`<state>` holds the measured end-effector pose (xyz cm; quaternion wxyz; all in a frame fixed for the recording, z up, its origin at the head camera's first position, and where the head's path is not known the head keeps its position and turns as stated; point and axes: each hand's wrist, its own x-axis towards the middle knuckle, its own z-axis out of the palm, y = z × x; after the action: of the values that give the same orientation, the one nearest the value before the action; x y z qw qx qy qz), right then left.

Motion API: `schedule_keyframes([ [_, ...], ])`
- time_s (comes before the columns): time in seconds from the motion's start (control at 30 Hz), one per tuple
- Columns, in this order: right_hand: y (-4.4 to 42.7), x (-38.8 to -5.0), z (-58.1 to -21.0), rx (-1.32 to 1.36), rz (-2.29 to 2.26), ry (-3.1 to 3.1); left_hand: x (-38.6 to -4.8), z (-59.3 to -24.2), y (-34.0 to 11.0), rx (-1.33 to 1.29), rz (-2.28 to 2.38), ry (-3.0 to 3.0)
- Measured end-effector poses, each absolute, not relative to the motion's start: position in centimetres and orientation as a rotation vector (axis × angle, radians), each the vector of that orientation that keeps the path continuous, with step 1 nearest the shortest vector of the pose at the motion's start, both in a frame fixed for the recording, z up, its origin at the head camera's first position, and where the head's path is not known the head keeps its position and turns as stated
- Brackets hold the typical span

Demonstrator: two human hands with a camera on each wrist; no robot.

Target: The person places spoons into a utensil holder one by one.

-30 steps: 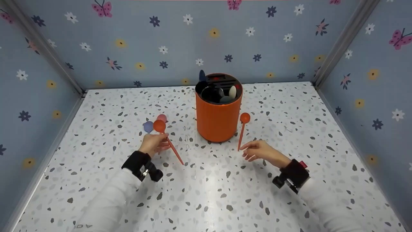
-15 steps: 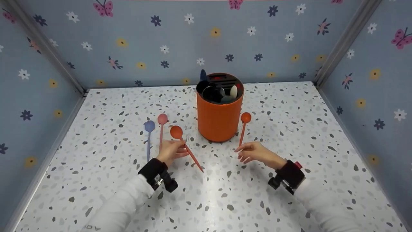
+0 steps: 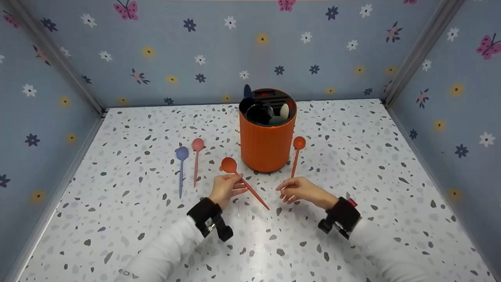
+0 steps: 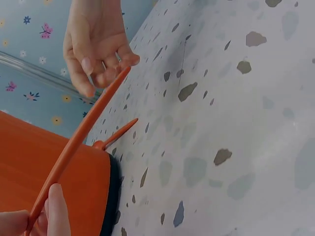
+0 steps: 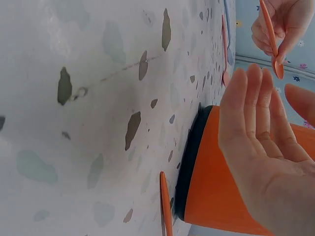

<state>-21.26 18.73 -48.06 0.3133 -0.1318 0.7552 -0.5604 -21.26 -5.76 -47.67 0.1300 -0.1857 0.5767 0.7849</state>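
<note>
My left hand (image 3: 226,188) pinches an orange spoon (image 3: 253,191) by its handle, below the bowl, and holds it above the table. In the left wrist view thumb and finger grip that orange handle (image 4: 74,142), whose tip points toward the other hand. My right hand (image 3: 303,190) holds nothing; its fingers are loosely bent, and the right wrist view shows its bare palm (image 5: 268,157). Just behind it a second orange spoon (image 3: 296,158) lies on the table. An orange utensil holder (image 3: 267,147) stands upright beyond both hands, with several utensils in its black top.
To the left, a purple spoon (image 3: 181,168) and a pink spoon (image 3: 197,160) lie side by side on the speckled white table (image 3: 129,164). Blue flowered panels (image 3: 219,51) wall in the back and both sides.
My left hand has carried the orange spoon rightward, away from the purple and pink spoons, which are now fully visible. My right hand has shifted a little left toward it.
</note>
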Motion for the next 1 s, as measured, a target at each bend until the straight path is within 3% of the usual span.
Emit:
schedule_keyframes([
  [0.63, 16.6, -20.3, -49.0, -0.335, -1.502, 1.948, -19.6, -48.3, -2.1, -0.458, 2.377, 1.621],
  [1.0, 16.7, -20.5, -47.4, -0.389, -1.468, 1.981, -19.8, -46.8, -2.1, -0.466, 2.376, 1.634],
])
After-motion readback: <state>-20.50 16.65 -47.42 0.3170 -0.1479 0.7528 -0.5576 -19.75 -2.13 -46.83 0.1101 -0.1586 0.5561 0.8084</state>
